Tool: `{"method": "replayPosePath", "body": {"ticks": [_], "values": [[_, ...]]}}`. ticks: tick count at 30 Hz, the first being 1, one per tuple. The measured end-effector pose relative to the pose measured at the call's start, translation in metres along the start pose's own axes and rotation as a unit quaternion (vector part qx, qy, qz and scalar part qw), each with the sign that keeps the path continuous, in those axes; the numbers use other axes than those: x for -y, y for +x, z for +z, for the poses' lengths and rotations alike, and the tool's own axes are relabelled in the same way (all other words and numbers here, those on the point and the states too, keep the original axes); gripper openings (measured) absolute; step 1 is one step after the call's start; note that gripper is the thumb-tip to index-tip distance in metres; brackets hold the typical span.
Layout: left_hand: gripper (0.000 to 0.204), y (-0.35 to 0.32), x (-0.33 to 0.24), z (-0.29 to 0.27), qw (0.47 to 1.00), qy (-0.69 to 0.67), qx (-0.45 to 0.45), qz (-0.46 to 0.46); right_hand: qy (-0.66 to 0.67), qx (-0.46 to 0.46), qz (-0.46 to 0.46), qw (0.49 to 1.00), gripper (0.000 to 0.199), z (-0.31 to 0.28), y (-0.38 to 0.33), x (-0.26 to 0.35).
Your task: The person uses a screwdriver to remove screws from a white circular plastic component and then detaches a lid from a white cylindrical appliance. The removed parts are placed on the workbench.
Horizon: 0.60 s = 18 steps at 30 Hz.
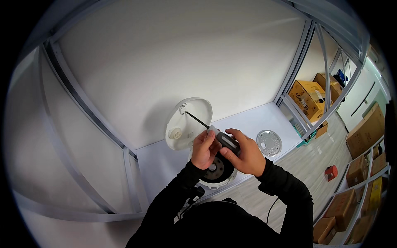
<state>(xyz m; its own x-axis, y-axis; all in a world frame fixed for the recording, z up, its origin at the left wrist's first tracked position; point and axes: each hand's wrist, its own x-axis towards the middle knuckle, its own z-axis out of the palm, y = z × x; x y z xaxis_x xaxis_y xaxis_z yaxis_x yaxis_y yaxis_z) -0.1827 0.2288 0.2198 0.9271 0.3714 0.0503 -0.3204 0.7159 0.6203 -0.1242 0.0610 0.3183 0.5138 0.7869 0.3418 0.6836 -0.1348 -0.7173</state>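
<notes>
Both hands, left hand (pixel 205 149) and right hand (pixel 245 153), closed around grey-handled black-shafted screwdriver (pixel 215 132), tip at the hinge of the round white plastic cooker lid (pixel 188 122). Best kept square to the screw, pressing firmly; perforated round metal disc (pixel 269 143) lies right of lid on white tabletop (pixel 248 120).

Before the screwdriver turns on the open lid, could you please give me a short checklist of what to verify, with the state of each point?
1. Screwdriver gripped by both hands: ok. The left hand is at the front of the handle, the right hand wraps the dark body.
2. Shaft tip reaches the hinge area of the white lid: ok, it points there.
3. Tip seated in a screw head: cannot tell, too small.
4. Lid stands open and upright: ok.
5. Cooker base steady on the white table: cannot tell, the hands hide most of it.
6. Round perforated plate lies apart from the work: ok.
</notes>
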Motion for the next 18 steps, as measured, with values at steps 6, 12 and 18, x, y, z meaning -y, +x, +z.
{"method": "replayPosePath", "body": {"ticks": [6,12,18], "values": [[0.026,-0.003,-0.009,0.013,0.999,-0.003,-0.016,-0.028,-0.042,-0.024,-0.068,0.996,0.045,0.003,0.000,-0.010],[0.026,0.000,-0.001,-0.006,1.000,0.014,0.023,-0.001,-0.018,-0.024,-0.041,0.999,0.043,0.001,0.000,-0.003],[0.021,-0.006,-0.012,0.015,0.999,-0.016,-0.007,-0.040,-0.017,-0.022,-0.015,0.999,0.044,0.000,0.001,-0.001]]}}
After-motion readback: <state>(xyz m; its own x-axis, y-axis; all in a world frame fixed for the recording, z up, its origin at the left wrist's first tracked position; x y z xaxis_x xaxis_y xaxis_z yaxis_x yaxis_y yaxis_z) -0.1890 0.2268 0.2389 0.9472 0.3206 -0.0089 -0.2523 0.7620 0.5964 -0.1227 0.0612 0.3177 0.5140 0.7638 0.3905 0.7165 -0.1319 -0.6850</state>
